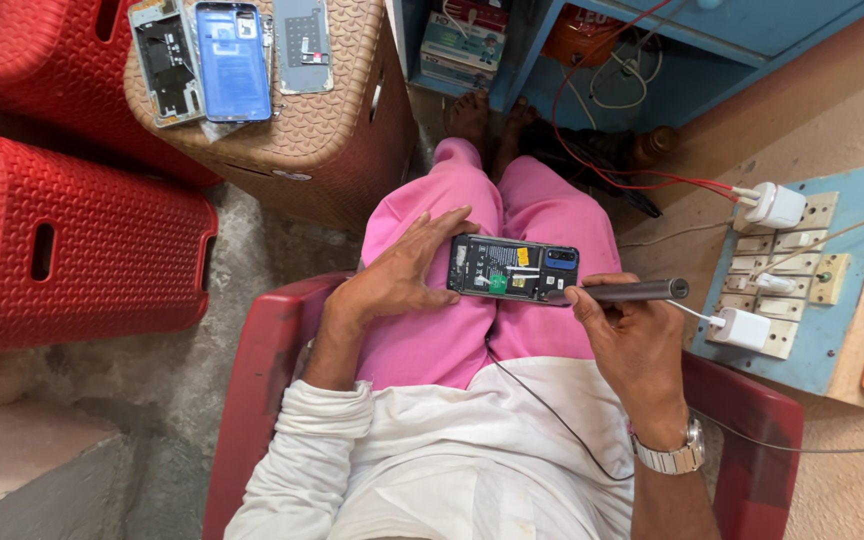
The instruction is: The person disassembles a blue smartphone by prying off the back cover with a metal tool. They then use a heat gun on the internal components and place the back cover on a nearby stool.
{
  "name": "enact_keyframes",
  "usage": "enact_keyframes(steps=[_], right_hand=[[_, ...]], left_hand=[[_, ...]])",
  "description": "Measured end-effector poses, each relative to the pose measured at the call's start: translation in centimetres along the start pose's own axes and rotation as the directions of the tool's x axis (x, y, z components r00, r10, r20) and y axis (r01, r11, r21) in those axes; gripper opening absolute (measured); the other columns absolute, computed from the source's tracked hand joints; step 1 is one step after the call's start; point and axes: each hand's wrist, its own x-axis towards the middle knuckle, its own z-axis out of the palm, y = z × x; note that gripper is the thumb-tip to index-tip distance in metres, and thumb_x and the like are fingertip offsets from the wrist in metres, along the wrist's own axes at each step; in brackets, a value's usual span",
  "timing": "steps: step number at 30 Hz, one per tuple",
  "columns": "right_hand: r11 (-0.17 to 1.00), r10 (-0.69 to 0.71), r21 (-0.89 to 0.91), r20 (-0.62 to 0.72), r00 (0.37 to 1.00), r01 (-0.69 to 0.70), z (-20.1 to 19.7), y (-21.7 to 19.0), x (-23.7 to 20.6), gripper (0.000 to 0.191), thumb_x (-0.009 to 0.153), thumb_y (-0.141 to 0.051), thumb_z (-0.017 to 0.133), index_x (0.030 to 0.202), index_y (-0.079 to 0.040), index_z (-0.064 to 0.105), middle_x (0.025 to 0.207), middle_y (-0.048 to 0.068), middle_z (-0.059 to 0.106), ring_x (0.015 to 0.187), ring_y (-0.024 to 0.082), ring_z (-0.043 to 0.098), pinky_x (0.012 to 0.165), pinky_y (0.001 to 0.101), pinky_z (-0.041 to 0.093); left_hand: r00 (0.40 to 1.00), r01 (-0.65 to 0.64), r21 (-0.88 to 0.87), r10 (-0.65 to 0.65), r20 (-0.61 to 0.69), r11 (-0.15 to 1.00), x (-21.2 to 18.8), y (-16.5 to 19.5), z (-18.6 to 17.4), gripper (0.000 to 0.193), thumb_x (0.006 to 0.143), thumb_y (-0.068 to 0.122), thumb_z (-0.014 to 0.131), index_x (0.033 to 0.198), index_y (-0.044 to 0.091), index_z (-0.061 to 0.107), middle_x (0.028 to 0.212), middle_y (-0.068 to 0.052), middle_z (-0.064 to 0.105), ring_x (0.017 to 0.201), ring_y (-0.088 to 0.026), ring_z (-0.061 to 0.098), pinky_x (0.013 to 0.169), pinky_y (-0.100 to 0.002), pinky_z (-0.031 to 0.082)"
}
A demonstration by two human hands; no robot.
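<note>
An opened smartphone [514,269] with its back cover off lies across my lap, its circuit board and battery showing. My left hand [402,275] grips its left end, fingers spread over the edge. My right hand [630,335] holds a grey pen-shaped screwdriver [634,291], its tip touching the phone's lower right edge near the camera module. I sit on a red plastic chair [262,370] in pink trousers and a white shirt. A metal watch [674,458] is on my right wrist.
A brown woven plastic stool [337,125] ahead carries a phone frame [167,62], a blue phone back [234,60] and a grey cover [303,45]. Red stools [102,250] stand at left. A blue switchboard [802,280] with white chargers and wires sits at right.
</note>
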Motion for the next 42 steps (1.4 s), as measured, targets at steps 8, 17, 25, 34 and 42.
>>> enact_keyframes(steps=[8,17,25,34,42], right_hand=[[0.998,-0.033,-0.050,0.016,0.999,0.034,0.2,0.2,-0.2,0.021,0.092,-0.016,0.079,0.100,0.002,0.071,0.070,0.003,0.069,0.060,0.005,0.057,0.055,0.0222,0.048],[0.993,-0.070,-0.093,0.000,0.998,0.070,0.2,0.3,-0.6,0.019,0.092,-0.016,0.080,0.100,0.000,0.072,0.066,0.003,0.062,0.058,0.007,0.048,0.053,0.0246,0.041],[0.992,-0.082,-0.100,0.002,0.997,0.082,0.4,0.3,-0.7,0.020,0.090,-0.016,0.081,0.099,0.000,0.072,0.065,0.005,0.060,0.056,0.009,0.049,0.052,0.0261,0.042],[0.995,-0.068,-0.075,-0.002,0.998,0.068,0.5,0.3,-0.8,0.020,0.090,-0.016,0.080,0.100,-0.001,0.072,0.065,0.004,0.063,0.057,0.007,0.052,0.051,0.0254,0.044],[0.981,-0.108,-0.160,0.022,0.994,0.110,0.2,0.2,-0.4,0.021,0.090,-0.015,0.081,0.100,0.001,0.072,0.064,0.008,0.060,0.054,0.010,0.050,0.050,0.0275,0.043]], left_hand=[[0.999,-0.001,0.190,0.009,-0.041,0.982,0.2,0.9,0.4,0.101,0.066,0.016,0.085,0.154,0.006,0.037,0.154,-0.015,0.050,0.151,-0.030,0.036,0.127,-0.049,0.019],[1.000,0.009,0.230,-0.011,0.008,0.973,0.5,1.2,0.3,0.085,0.065,0.016,0.085,0.144,0.008,0.054,0.153,-0.008,0.052,0.152,-0.030,0.033,0.126,-0.052,0.018],[0.999,0.034,0.257,-0.037,0.007,0.966,0.5,1.4,0.4,0.085,0.067,0.017,0.084,0.145,0.008,0.053,0.153,-0.009,0.051,0.152,-0.029,0.031,0.125,-0.052,0.017],[0.999,0.044,0.280,-0.048,0.010,0.959,0.5,1.4,0.4,0.085,0.067,0.018,0.084,0.146,0.008,0.053,0.154,-0.009,0.050,0.152,-0.029,0.030,0.125,-0.053,0.016],[1.000,0.021,0.273,-0.024,0.007,0.962,0.5,1.5,0.5,0.084,0.068,0.018,0.083,0.146,0.008,0.053,0.153,-0.009,0.051,0.152,-0.030,0.031,0.125,-0.052,0.017]])
